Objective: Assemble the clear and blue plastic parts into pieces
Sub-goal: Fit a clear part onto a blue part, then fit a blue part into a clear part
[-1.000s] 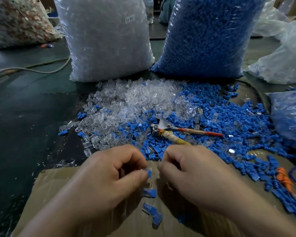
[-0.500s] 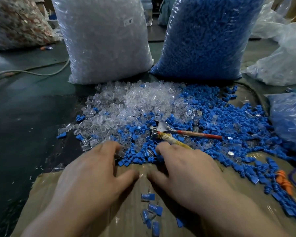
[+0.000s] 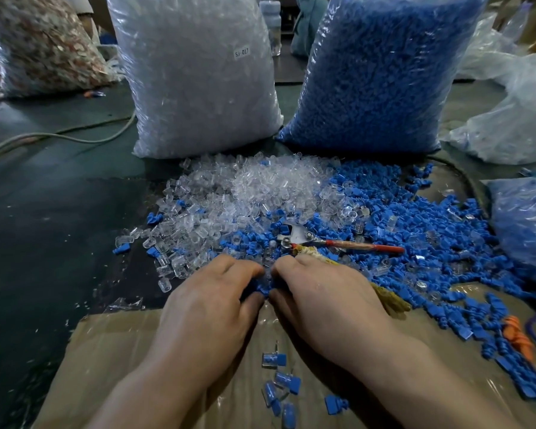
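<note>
While both hands work at the near edge of the loose heap, their fingertips are buried among the blue parts (image 3: 415,230), so whether either has a part pinched cannot be told. At frame centre the left hand (image 3: 211,308) and right hand (image 3: 328,301) lie knuckles-up, side by side, with fingers bent downward and thumbs nearly meeting.

Location of stock: clear parts (image 3: 248,187) are heaped centre, just left of the blue parts, and the two mix where they meet. A few finished pieces (image 3: 274,360) lie on the cardboard (image 3: 121,351), lower centre, between the forearms.

Materials: the clear parts are small glossy open-ended caps. The blue parts are matte, each with a flat tab and a stepped stem. Both look like rigid moulded plastic.

Handling (judgement): very light, stiff, not fragile. The glossy caps are probably slippery and prone to flick away. Best grip is likely on the blue tab's flat faces and across the cap's broad sides, leaving the mouth free.

Also noted: pliers (image 3: 297,236) with a red handle lie on the heap, and two full sacks stand on the bench (image 3: 44,212) at the top of the frame.
</note>
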Demonstrator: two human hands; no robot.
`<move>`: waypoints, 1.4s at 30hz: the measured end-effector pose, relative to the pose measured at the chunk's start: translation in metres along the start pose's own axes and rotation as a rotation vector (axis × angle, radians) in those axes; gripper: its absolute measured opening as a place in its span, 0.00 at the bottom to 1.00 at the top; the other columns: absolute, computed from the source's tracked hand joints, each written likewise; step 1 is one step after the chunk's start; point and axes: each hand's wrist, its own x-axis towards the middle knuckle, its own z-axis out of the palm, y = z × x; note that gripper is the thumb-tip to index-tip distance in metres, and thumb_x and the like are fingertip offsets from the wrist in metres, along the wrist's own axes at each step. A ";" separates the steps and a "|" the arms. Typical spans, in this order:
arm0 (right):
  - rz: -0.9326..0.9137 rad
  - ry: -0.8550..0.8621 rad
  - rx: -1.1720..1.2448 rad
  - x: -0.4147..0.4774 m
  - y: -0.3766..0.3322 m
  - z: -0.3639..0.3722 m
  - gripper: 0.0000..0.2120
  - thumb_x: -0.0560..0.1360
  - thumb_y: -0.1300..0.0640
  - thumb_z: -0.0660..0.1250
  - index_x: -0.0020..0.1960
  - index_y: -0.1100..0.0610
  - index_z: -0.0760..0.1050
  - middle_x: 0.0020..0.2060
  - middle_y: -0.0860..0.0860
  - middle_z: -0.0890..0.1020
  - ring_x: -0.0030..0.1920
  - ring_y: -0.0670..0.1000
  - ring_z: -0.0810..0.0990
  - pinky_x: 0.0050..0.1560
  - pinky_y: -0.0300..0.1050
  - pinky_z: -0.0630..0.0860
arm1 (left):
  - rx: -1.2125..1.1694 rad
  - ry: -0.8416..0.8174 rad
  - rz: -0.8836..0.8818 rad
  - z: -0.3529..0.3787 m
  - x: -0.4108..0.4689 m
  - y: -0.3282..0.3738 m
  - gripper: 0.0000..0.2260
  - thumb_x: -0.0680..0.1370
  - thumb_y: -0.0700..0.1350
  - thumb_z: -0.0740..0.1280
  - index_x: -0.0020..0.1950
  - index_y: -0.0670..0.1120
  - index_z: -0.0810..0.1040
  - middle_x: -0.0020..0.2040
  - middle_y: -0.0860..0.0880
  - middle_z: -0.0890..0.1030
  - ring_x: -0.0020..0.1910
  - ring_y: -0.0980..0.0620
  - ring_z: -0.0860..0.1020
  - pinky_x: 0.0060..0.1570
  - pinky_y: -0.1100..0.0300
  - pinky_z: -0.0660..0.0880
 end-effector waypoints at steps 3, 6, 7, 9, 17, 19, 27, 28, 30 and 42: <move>0.020 0.045 0.035 0.000 0.002 0.000 0.07 0.79 0.43 0.55 0.48 0.45 0.65 0.41 0.45 0.74 0.40 0.50 0.74 0.36 0.49 0.68 | -0.014 0.030 -0.014 0.001 0.000 0.002 0.11 0.77 0.56 0.66 0.59 0.61 0.78 0.51 0.61 0.76 0.49 0.60 0.75 0.46 0.62 0.73; 0.042 0.078 0.069 0.000 0.002 0.000 0.07 0.79 0.43 0.56 0.49 0.45 0.68 0.42 0.44 0.75 0.40 0.49 0.74 0.38 0.48 0.69 | -0.018 0.044 -0.015 0.001 0.000 0.003 0.13 0.76 0.58 0.66 0.61 0.62 0.77 0.52 0.62 0.76 0.48 0.61 0.75 0.42 0.67 0.68; 0.035 0.077 0.060 0.001 0.002 0.001 0.07 0.79 0.43 0.56 0.51 0.45 0.69 0.43 0.44 0.76 0.41 0.49 0.74 0.38 0.48 0.68 | -0.001 0.028 -0.009 0.001 0.000 0.004 0.16 0.76 0.60 0.64 0.64 0.63 0.75 0.52 0.62 0.74 0.48 0.61 0.74 0.40 0.70 0.64; 0.012 0.078 0.029 0.001 0.001 0.003 0.09 0.79 0.44 0.55 0.56 0.44 0.69 0.45 0.44 0.76 0.43 0.50 0.76 0.37 0.47 0.65 | 0.054 0.000 0.019 0.002 0.000 0.006 0.20 0.76 0.62 0.59 0.68 0.65 0.70 0.51 0.62 0.71 0.47 0.62 0.70 0.37 0.72 0.60; 0.006 0.090 0.035 -0.002 -0.001 0.003 0.10 0.80 0.44 0.51 0.55 0.43 0.68 0.44 0.43 0.76 0.43 0.49 0.76 0.39 0.49 0.71 | -0.016 0.044 0.000 0.002 0.000 0.006 0.10 0.76 0.55 0.65 0.56 0.59 0.79 0.49 0.61 0.76 0.47 0.60 0.75 0.40 0.69 0.63; 0.015 0.107 0.059 -0.003 -0.002 0.003 0.09 0.80 0.44 0.52 0.54 0.44 0.67 0.43 0.44 0.77 0.42 0.50 0.77 0.39 0.50 0.72 | -0.050 0.065 -0.023 0.002 -0.001 0.006 0.07 0.75 0.50 0.69 0.52 0.56 0.81 0.47 0.59 0.79 0.45 0.58 0.77 0.40 0.71 0.64; 0.056 0.151 0.106 -0.001 0.000 0.005 0.06 0.81 0.44 0.53 0.48 0.45 0.64 0.39 0.44 0.77 0.37 0.50 0.75 0.35 0.50 0.68 | -0.124 0.171 -0.069 0.004 0.001 0.005 0.11 0.73 0.44 0.74 0.54 0.55 0.83 0.47 0.62 0.79 0.48 0.62 0.72 0.47 0.75 0.62; 0.062 0.148 0.108 -0.001 0.001 0.005 0.07 0.81 0.44 0.53 0.48 0.45 0.64 0.39 0.44 0.77 0.36 0.49 0.73 0.35 0.49 0.67 | -0.114 0.167 -0.053 0.004 0.001 0.005 0.13 0.73 0.44 0.74 0.57 0.55 0.83 0.49 0.61 0.81 0.49 0.62 0.72 0.48 0.75 0.61; 0.074 0.139 0.109 -0.001 0.002 0.004 0.06 0.81 0.44 0.54 0.48 0.45 0.65 0.40 0.44 0.77 0.37 0.49 0.72 0.36 0.49 0.65 | -0.075 0.124 -0.021 0.004 0.000 0.006 0.17 0.74 0.47 0.73 0.62 0.56 0.81 0.53 0.59 0.81 0.53 0.60 0.73 0.49 0.72 0.61; 0.008 0.044 0.065 -0.001 -0.003 0.003 0.09 0.81 0.47 0.55 0.59 0.45 0.68 0.47 0.44 0.75 0.47 0.51 0.76 0.42 0.51 0.73 | -0.059 0.049 -0.010 0.008 0.001 0.005 0.08 0.74 0.52 0.70 0.53 0.59 0.78 0.49 0.62 0.76 0.50 0.62 0.68 0.45 0.75 0.62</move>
